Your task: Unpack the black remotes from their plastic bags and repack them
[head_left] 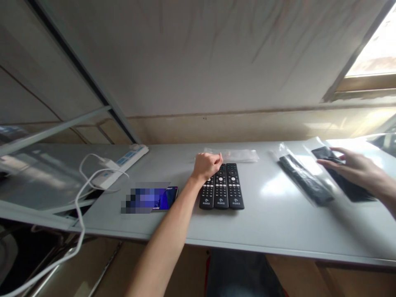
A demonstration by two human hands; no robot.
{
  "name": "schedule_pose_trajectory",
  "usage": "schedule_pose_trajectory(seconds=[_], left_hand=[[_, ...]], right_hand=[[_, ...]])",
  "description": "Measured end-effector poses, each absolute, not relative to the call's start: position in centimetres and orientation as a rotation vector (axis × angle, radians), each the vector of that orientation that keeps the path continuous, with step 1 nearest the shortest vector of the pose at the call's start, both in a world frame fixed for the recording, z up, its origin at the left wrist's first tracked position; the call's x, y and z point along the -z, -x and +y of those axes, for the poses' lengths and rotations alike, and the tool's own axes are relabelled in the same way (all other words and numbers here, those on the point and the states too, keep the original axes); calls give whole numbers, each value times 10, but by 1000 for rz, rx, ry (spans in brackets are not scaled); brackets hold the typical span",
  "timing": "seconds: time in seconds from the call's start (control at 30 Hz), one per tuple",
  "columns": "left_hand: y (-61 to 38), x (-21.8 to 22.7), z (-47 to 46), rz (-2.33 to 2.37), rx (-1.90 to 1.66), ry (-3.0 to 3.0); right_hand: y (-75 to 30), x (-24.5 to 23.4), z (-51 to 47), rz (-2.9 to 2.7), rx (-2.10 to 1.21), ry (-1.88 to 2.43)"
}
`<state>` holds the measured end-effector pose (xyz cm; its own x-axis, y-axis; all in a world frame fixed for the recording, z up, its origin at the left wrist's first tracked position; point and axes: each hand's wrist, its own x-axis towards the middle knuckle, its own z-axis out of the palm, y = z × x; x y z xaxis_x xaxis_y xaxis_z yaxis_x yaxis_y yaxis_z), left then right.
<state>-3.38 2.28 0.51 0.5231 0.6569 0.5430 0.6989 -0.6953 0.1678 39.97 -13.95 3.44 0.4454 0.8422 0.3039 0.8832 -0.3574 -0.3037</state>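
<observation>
Three black remote controls (pixel 220 192) lie side by side on the grey table, their buttons facing up. My left hand (pixel 208 166) is closed over the top end of the leftmost one; its curled fingers hide whatever may be in them. Just behind it lies a flat, clear plastic bag (pixel 241 155). Over on the right, my right hand (pixel 355 165) grips a remote control in a clear bag (pixel 346 181) between thumb and fingers, slightly blurred. Beside that lies another bagged remote control (pixel 305 179), slanting across the table.
A phone with a lit, partly pixelated screen (pixel 163 199) lies left of my forearm. Farther left are a white power strip (pixel 123 165) and a white cable (pixel 81 214) hanging over the table's front edge. A wall (pixel 216 74) rises behind the table (pixel 266 225).
</observation>
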Motion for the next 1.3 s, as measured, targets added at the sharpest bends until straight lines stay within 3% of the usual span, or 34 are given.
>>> schedule_pose_trajectory(seconds=[0.13, 0.2, 0.3, 0.4, 0.97, 1.3], left_hand=[[30, -9, 16, -1165, 987, 2738], [29, -11, 12, -1154, 1020, 2813], [31, -15, 11, -1163, 993, 2914], [40, -19, 15, -1251, 1008, 2872], [6, -14, -4, -1383, 1070, 3026], [-5, -12, -12, -1491, 1158, 2759]], right_hand=[[-367, -66, -128, -1304, 96, 2190], [-323, -72, -116, -1435, -109, 1913], [-249, -60, -95, -1685, -260, 1460], [-202, -33, -82, -1731, -247, 1312], [-193, 4, -89, -1799, -330, 1456], [-190, 13, -77, -1750, -250, 1380]])
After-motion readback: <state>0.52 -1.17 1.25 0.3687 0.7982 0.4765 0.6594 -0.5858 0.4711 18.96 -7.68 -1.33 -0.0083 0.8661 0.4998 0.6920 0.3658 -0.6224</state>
